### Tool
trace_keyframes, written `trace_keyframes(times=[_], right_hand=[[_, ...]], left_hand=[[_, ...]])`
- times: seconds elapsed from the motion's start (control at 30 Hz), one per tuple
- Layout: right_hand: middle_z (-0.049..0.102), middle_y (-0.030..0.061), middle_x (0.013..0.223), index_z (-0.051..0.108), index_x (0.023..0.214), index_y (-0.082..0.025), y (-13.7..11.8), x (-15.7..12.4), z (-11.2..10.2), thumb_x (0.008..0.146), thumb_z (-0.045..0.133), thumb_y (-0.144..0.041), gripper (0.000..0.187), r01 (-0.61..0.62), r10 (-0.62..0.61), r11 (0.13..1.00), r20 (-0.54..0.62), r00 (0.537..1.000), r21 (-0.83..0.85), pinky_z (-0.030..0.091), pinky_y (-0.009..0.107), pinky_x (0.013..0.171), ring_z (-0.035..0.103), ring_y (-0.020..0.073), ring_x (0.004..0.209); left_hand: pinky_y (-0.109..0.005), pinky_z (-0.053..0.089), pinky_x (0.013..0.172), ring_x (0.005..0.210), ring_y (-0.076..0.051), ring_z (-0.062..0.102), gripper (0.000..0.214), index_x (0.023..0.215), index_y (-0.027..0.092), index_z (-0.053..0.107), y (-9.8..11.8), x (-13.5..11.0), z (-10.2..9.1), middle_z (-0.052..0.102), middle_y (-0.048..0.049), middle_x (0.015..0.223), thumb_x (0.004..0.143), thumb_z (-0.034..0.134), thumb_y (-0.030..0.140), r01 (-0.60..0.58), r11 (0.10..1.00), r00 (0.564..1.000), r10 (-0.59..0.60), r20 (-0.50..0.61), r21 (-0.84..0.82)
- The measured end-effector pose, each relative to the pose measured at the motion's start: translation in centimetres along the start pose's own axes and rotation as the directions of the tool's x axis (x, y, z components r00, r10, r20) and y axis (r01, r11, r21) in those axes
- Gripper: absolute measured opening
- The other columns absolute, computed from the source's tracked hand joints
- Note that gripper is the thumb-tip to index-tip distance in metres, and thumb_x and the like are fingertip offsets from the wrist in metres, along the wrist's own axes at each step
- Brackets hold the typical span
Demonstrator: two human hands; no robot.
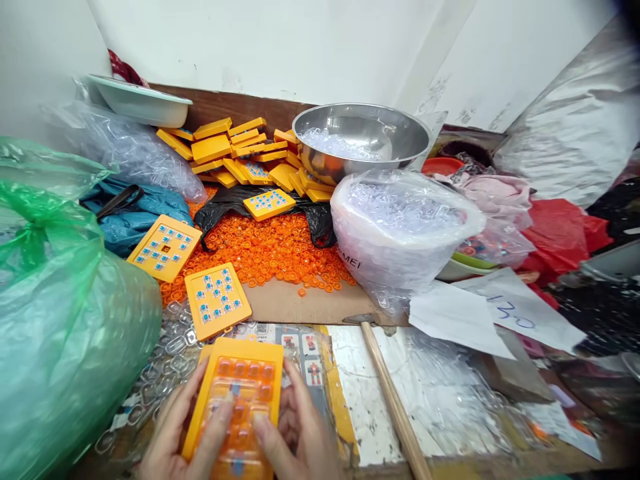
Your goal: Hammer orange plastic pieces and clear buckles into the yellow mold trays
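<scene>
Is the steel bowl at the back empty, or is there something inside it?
Not empty. The steel bowl holds a small heap of clear plastic pieces on its left side; the rest of the inside shows bare metal.

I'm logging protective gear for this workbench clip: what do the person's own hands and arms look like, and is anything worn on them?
Both the left hand and the right hand are bare: no gloves, rings or wristbands show. No sleeve is visible; the wrists run out of the frame's bottom edge.
</scene>
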State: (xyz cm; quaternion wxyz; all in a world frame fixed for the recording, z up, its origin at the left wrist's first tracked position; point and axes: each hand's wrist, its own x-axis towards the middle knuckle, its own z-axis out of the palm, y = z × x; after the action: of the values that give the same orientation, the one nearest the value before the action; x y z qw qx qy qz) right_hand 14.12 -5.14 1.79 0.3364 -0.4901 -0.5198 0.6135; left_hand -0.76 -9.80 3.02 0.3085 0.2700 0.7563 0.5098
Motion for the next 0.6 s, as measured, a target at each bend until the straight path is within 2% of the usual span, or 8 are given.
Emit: trace_keyframes(times=[0.13,0.2,0.23,0.3,0.37,0.47,0.53,0.6], right_hand=[[0.072,0.0113,0.106,0.03,0.152,-0.019,0.9,0.8,0.8,0.089,0.051,-0.055,0.075,0.169,-0.136,0.943,0.131,0.982,-0.286,0.052,0.037,0.079,0.068,0.0259,0.089],[0.073,0.0106,0.098,0.029,0.152,-0.017,0.0,1.4,0.3,0.091,0.048,-0.055,0.075,0.211,-0.133,0.903,0.224,0.966,-0.375,0.052,0.037,0.073,0.068,0.0252,0.082],[0.071,0.0094,0.091,0.033,0.151,-0.016,-0.8,2.0,0.0,0.091,0.047,-0.056,0.073,0.21,-0.124,0.883,0.223,0.967,-0.42,0.052,0.035,0.068,0.067,0.0239,0.076],[0.066,0.0073,0.086,0.047,0.142,-0.016,-2.6,3.7,-0.3,0.091,0.048,-0.056,0.066,0.198,-0.145,0.859,0.146,0.979,-0.471,0.05,0.033,0.065,0.064,0.0215,0.073],[0.064,0.0092,0.099,0.054,0.134,-0.016,-4.2,6.3,-0.1,0.092,0.05,-0.049,0.054,0.205,-0.187,0.862,0.085,0.979,-0.463,0.05,0.034,0.074,0.062,0.0208,0.085],[0.063,0.0106,0.114,0.057,0.126,-0.014,-5.6,11.1,1.2,0.089,0.062,-0.035,0.042,0.215,-0.196,0.865,0.089,0.977,-0.454,0.048,0.04,0.089,0.061,0.0209,0.098],[0.064,0.0074,0.113,0.061,0.116,-0.017,-5.7,13.6,2.6,0.089,0.065,-0.033,0.032,0.21,-0.188,0.877,0.093,0.978,-0.432,0.049,0.045,0.091,0.062,0.0212,0.101],[0.065,0.0056,0.111,0.062,0.112,-0.017,-5.3,15.0,4.1,0.09,0.064,-0.033,0.027,0.205,-0.187,0.909,0.084,0.979,-0.364,0.052,0.043,0.087,0.063,0.0199,0.098]], left_hand=[[-0.056,0.038,0.11,0.122,-0.036,0.055,0.058,0.116,0.019,0.064,-2.5,1.8,-2.2,0.063,-0.0134,0.123,0.075,0.061,0.059,-0.223,0.933,0.972,0.235,-0.011,0.284],[-0.055,0.035,0.112,0.125,-0.036,0.052,0.057,0.116,0.019,0.063,-1.9,2.4,-2.3,0.058,-0.0145,0.129,0.076,0.059,0.06,-0.278,0.897,0.951,0.309,-0.036,0.343],[-0.054,0.034,0.113,0.129,-0.036,0.049,0.058,0.118,0.02,0.062,-1.1,2.8,-2.2,0.055,-0.014,0.135,0.076,0.058,0.06,-0.28,0.892,0.948,0.315,-0.045,0.354],[-0.052,0.035,0.113,0.133,-0.035,0.045,0.062,0.125,0.021,0.058,0.7,4.3,-1.9,0.05,-0.0128,0.142,0.078,0.055,0.061,-0.221,0.917,0.966,0.252,-0.051,0.333],[-0.053,0.04,0.108,0.13,-0.037,0.048,0.072,0.133,0.017,0.051,2.5,6.3,-1.6,0.049,-0.0155,0.143,0.076,0.053,0.062,-0.122,0.959,0.99,0.135,-0.035,0.257],[-0.054,0.05,0.097,0.116,-0.037,0.061,0.084,0.141,0.011,0.038,3.8,9.4,-0.9,0.055,-0.0216,0.136,0.073,0.056,0.057,-0.038,0.996,0.998,0.033,0.061,0.082],[-0.053,0.055,0.089,0.106,-0.036,0.066,0.081,0.141,0.011,0.036,3.6,10.9,-0.4,0.059,-0.0222,0.13,0.073,0.058,0.05,-0.025,1.0,0.994,0.026,0.104,-0.009],[-0.051,0.057,0.086,0.102,-0.034,0.069,0.072,0.136,0.013,0.041,3.1,11.5,0.0,0.064,-0.021,0.124,0.074,0.06,0.044,-0.096,0.995,0.993,0.098,0.071,-0.034]])
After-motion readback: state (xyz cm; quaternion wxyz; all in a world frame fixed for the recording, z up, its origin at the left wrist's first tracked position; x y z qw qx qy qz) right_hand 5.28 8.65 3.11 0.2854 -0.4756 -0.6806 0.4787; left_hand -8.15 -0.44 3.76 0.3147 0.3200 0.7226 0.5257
